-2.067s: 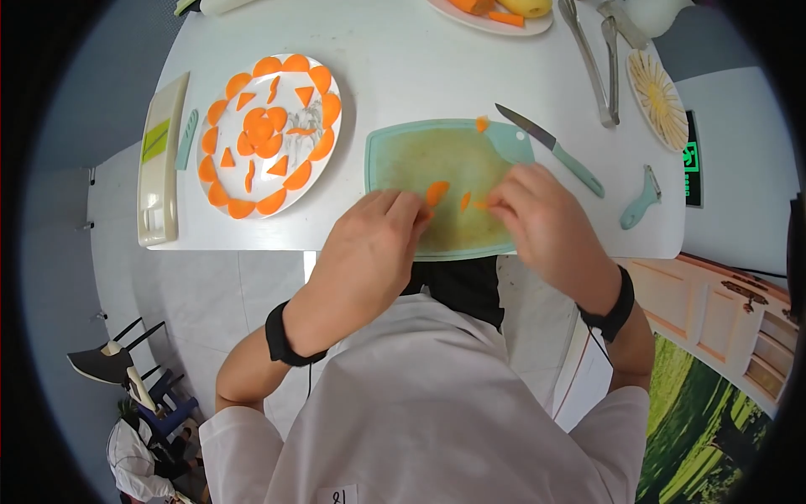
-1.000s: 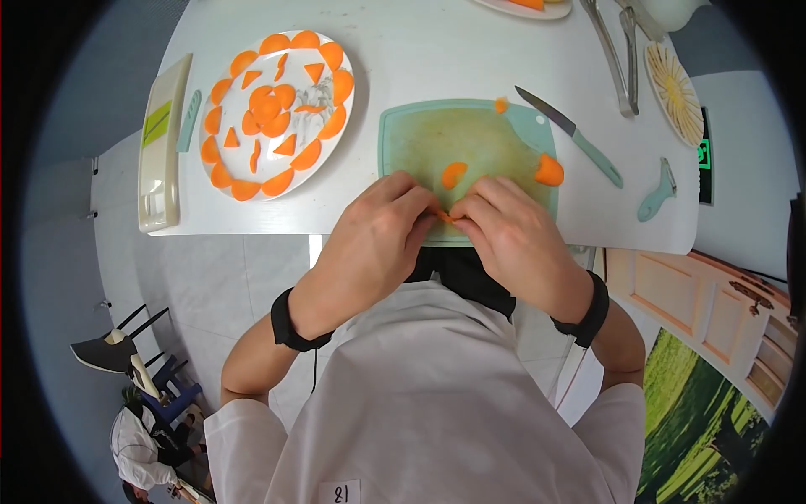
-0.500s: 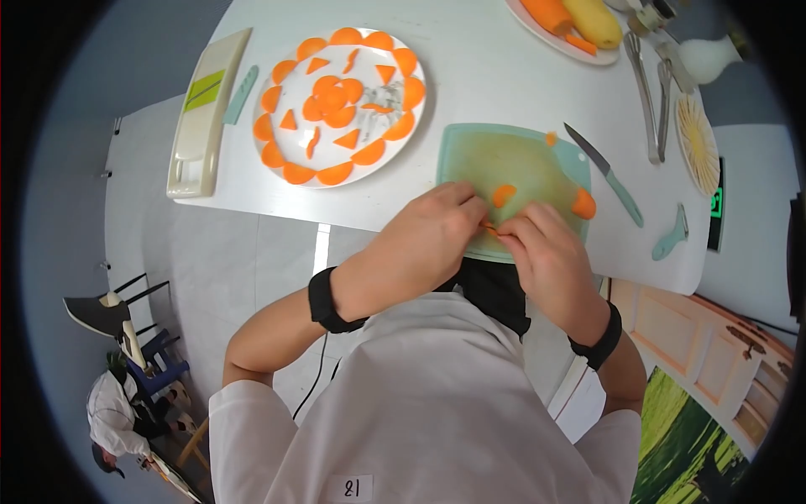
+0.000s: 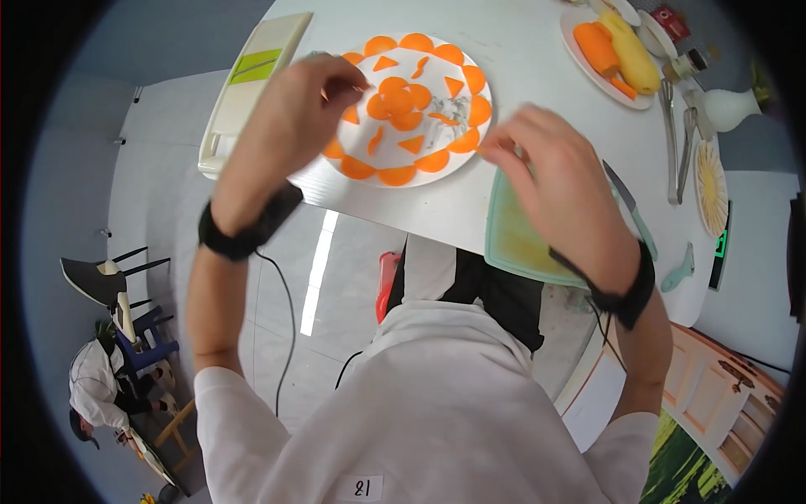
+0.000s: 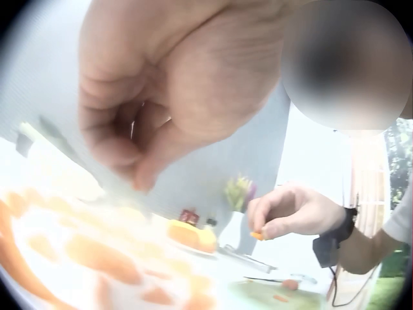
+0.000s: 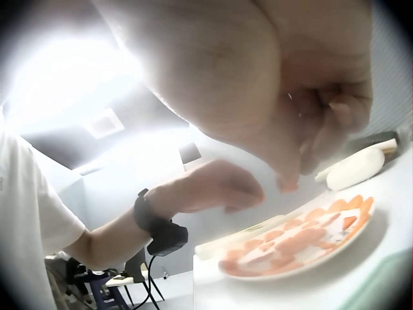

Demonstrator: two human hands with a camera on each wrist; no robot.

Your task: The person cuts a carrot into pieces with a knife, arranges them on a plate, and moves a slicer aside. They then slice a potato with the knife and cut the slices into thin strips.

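Observation:
My left hand (image 4: 298, 105) hovers over the left side of a white plate (image 4: 441, 139), thumb and fingertips close together. I cannot tell whether it pinches anything. My right hand (image 4: 558, 168) is raised near the plate's right rim, above the green cutting board (image 4: 516, 227). Between its thumb and fingers is a small carrot piece (image 5: 258, 236), best seen in the left wrist view. Carrot half-rounds (image 4: 397, 176) ring the plate. Overlapping carrot slices (image 4: 399, 102) form a flower at its centre, with carrot triangles (image 4: 411, 144) and curved strips (image 4: 375, 140) around it.
A knife (image 4: 643, 231) lies right of the board, with a peeler (image 4: 680, 269) beyond it. Tongs (image 4: 671, 151) and an oval dish of pale strips (image 4: 712, 189) are farther right. Carrots (image 4: 596, 49) fill a back plate. A slicer (image 4: 225, 118) stands at the left edge.
Both hands have left the board, where they held a carrot strip together, and moved apart: the left up over the plate, the right to the plate's right side. The head view has swung left.

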